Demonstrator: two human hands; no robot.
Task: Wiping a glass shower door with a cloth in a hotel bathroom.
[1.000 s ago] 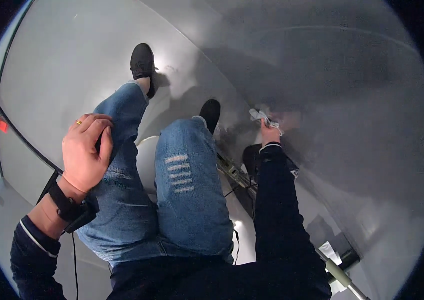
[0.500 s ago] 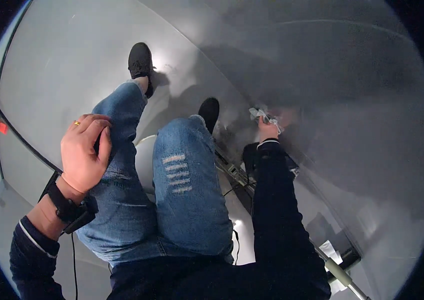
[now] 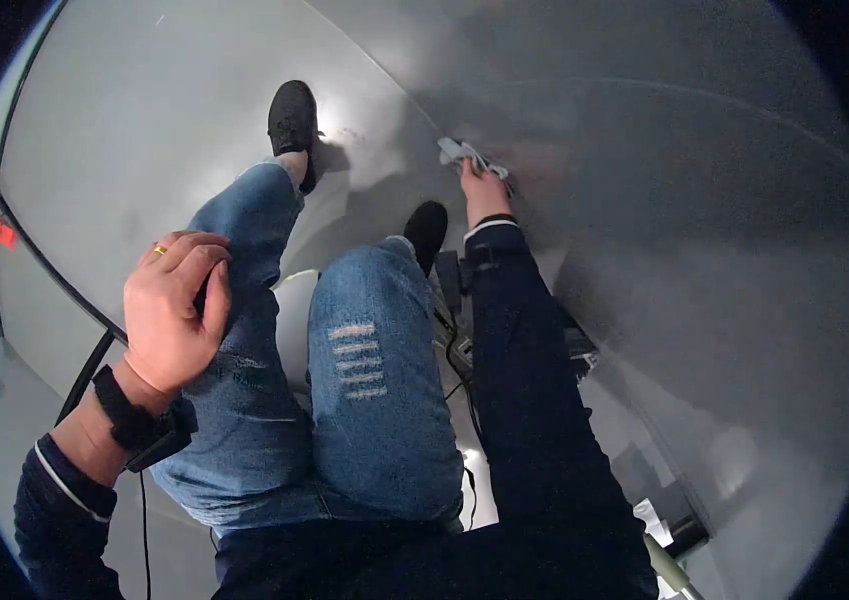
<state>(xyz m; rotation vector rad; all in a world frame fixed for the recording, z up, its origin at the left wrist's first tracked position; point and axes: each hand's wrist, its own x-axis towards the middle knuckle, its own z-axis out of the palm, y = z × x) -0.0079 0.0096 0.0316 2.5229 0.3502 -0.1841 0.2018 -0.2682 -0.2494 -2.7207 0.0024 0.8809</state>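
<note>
- At the upper centre of the frame, we see a crumpled white cloth (image 3: 460,152), thin and creased, with loose folds spreading beyond the fingers.
- The right hand (image 3: 487,190) is clamped on it, before a smooth grey surface (image 3: 665,190); we cannot tell whether the cloth touches that surface.
- At left, the left hand (image 3: 173,315) rests palm down on blue jeans (image 3: 385,450), thumb apart from the bent fingers, above a black wrist strap (image 3: 120,405).
- Faint dark marks on the jeans are too blurred for us to read.
</note>
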